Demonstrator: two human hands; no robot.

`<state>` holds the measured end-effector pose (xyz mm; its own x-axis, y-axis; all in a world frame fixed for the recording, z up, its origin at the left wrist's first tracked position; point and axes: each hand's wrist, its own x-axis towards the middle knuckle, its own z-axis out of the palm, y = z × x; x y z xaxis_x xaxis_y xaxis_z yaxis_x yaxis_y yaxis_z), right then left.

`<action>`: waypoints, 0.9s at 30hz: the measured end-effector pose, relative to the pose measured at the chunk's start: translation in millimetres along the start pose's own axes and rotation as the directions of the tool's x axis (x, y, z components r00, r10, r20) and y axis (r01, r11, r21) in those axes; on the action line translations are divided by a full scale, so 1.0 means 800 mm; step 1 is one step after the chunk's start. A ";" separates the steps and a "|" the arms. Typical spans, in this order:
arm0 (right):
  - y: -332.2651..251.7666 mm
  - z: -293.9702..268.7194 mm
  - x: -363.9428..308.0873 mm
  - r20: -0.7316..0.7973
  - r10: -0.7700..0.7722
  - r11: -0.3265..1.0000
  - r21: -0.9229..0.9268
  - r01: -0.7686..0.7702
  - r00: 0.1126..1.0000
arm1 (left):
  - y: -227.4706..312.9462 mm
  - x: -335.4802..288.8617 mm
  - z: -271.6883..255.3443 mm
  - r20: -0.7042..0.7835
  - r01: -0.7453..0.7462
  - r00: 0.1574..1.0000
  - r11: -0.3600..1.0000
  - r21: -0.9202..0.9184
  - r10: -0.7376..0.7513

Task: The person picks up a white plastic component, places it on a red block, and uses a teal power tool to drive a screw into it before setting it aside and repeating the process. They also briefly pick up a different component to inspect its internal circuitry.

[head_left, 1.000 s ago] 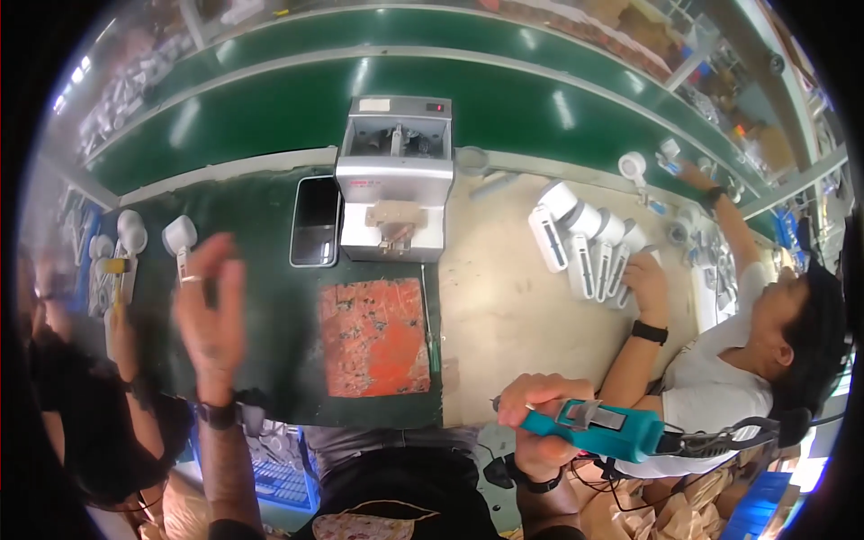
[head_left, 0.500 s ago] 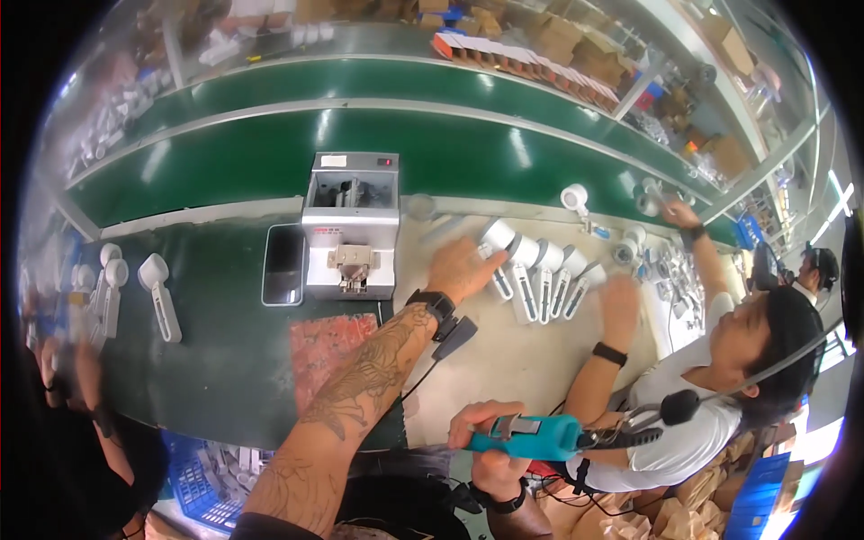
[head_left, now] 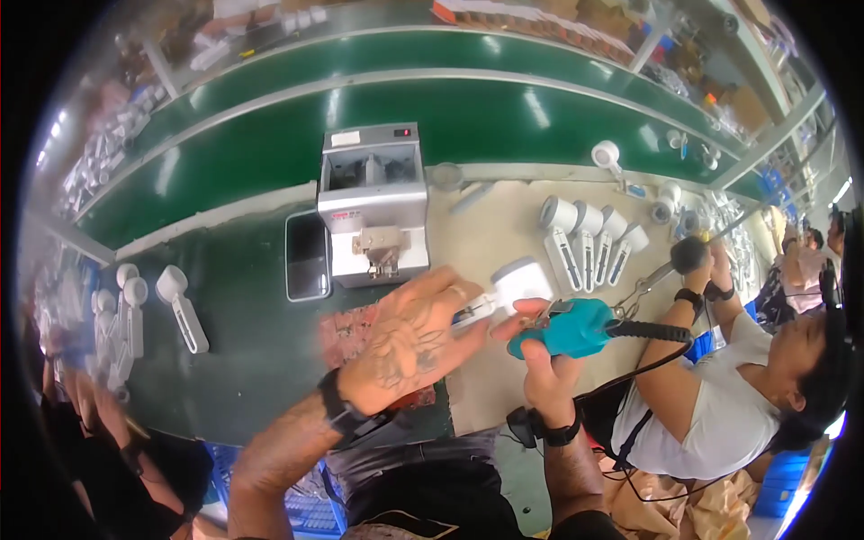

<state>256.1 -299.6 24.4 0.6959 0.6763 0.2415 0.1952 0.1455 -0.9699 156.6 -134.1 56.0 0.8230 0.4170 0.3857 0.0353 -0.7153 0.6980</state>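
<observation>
White plastic cylinder-headed part (head_left: 520,283) is held in left hand (head_left: 405,342), teal corded power tool (head_left: 571,328) gripped in right hand (head_left: 549,378) just beside.

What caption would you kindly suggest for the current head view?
Left hand holds a white part; right hand grips a teal tool.

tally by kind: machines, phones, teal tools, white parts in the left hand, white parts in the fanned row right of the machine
Machine: 1
Phone: 1
Teal tool: 1
Held white part, left hand: 1
Row white parts: 4
Total: 8
</observation>
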 end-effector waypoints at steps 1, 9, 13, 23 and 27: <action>0.001 0.005 -0.002 -0.019 -0.017 0.999 0.028 0.017 1.000 | 0.003 -0.008 -0.011 0.035 0.018 0.999 1.000 -0.008 -0.017; -0.003 0.033 -0.027 -0.044 0.022 0.999 0.045 -0.020 0.999 | -0.034 -0.059 -0.037 0.226 -0.224 0.958 0.956 0.188 0.179; -0.029 0.060 -0.027 -0.068 -0.056 0.981 0.181 0.067 0.996 | -0.047 -0.072 -0.032 0.191 -0.145 0.974 0.984 0.105 0.123; -0.052 0.117 0.014 -0.067 -0.057 0.962 0.262 0.073 0.996 | -0.071 -0.079 -0.037 0.156 -0.215 0.965 0.976 0.015 0.210; -0.038 0.118 0.024 0.006 -0.081 0.950 0.303 0.075 0.997 | -0.072 -0.080 -0.037 0.106 -0.243 0.965 0.969 0.030 0.239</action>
<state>198.2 -223.0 55.2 0.6734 0.6669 0.3190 0.0283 0.4079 -0.9126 84.8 -102.8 8.7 0.8629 0.1722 0.4752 -0.1490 -0.8117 0.5648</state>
